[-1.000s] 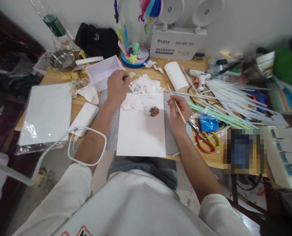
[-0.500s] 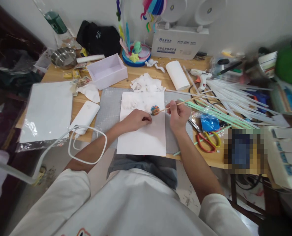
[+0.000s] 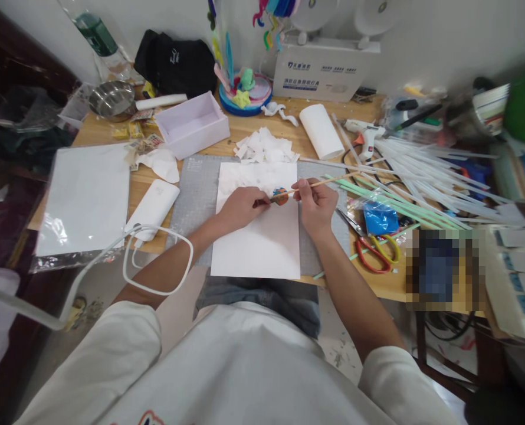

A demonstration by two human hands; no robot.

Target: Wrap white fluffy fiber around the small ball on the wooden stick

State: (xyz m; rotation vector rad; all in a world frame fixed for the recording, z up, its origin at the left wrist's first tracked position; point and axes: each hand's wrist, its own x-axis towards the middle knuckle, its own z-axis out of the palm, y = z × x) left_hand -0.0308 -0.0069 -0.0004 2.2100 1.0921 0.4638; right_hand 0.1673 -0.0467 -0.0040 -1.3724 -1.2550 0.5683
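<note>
My right hand [image 3: 316, 206] pinches a thin wooden stick [image 3: 324, 182] that slants up to the right. A small round piece in orange and blue [image 3: 282, 197] sits by the stick's left end, above a white sheet of paper [image 3: 258, 251]. My left hand [image 3: 245, 206] is closed, its fingertips brought together at the left edge of that piece. What the left fingertips pinch is too small to make out. Under the paper lies a grey cutting mat [image 3: 194, 192].
Torn white scraps [image 3: 265, 146] and a white roll [image 3: 321, 131] lie behind the paper. Scissors [image 3: 373, 254], a glue gun [image 3: 368, 139] and many pale plastic strips [image 3: 426, 171] spread at right. A white power bank [image 3: 154, 206] with a looping cable and a lilac box [image 3: 194, 125] are at left.
My left hand has moved slightly up and its fingertips now meet the coloured piece. The stick and piece have turned or shifted a little, my right hand moving slightly left.
</note>
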